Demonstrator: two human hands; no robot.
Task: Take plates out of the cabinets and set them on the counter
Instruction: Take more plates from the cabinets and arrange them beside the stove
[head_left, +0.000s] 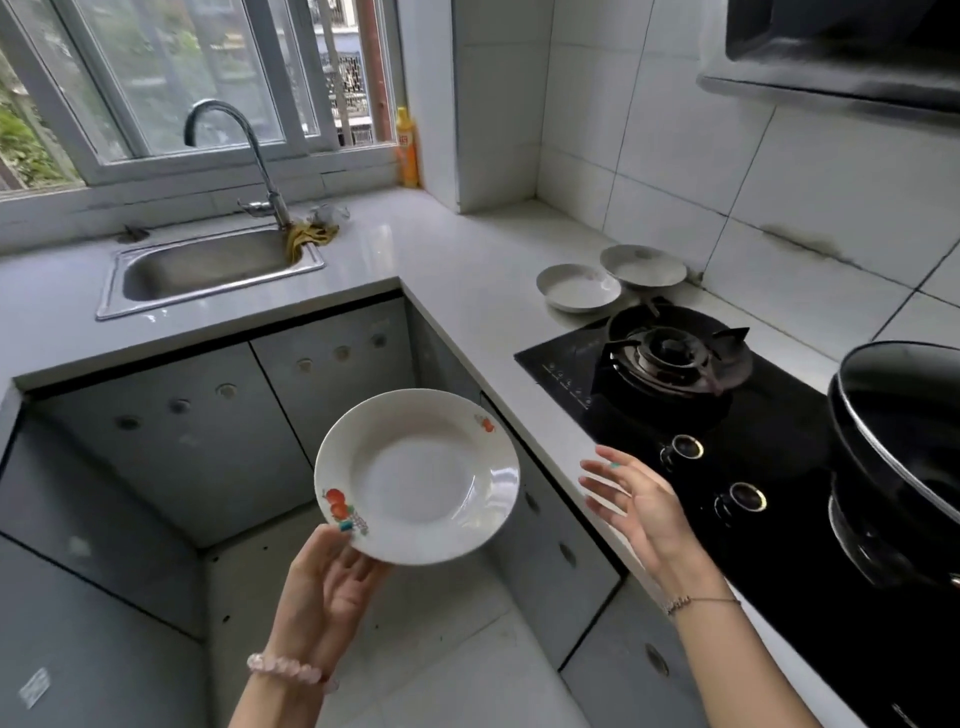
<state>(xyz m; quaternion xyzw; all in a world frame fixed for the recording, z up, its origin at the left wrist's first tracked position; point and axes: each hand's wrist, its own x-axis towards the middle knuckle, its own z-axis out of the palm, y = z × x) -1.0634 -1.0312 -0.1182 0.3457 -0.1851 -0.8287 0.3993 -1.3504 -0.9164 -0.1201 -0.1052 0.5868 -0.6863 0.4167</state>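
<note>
Counter (467, 260): two plates (578, 287) (642, 265) | left grip (327, 587) grasps third plate (415, 478) | right grip (639, 504) released

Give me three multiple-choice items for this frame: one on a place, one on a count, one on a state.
1. Where does the yellow bottle stand?
A) in the sink
B) in the corner by the window
C) on the stove

2. How many plates lie on the counter?
A) none
B) two
C) four

3. What is the left hand doing?
A) holding a printed plate by its rim
B) resting flat on the counter
C) turning a knob

Key: 1 B, it stands at the window's right end. 2 B, two white ones sit just behind the burner. 3 A, its thumb lies over the rim, while the right hand is open and holds nothing.
</note>
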